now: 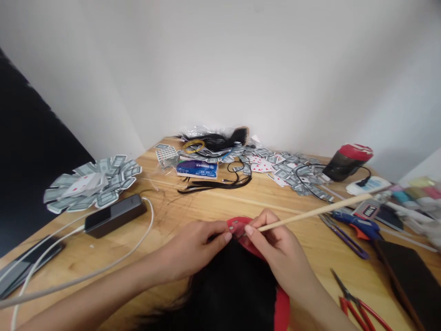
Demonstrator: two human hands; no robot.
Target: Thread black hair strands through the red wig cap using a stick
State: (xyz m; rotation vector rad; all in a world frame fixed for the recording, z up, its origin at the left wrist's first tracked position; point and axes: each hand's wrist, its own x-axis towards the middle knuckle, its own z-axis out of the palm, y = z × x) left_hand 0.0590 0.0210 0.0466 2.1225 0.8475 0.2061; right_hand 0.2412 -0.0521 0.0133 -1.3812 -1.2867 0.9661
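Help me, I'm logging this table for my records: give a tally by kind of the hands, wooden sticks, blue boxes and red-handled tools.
Hands: 2 (left hand, right hand)
Wooden stick: 1
Blue box: 1
Red-handled tool: 1
Total: 5

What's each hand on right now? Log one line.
left hand: touching red material | right hand: gripping wooden stick | nearby: black hair

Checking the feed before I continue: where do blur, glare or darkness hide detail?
Head view: the black fibrous piece sinks to near-featureless dark; same view, small white glints speckle the clear plastic; coloured items at the right edge look blurred.
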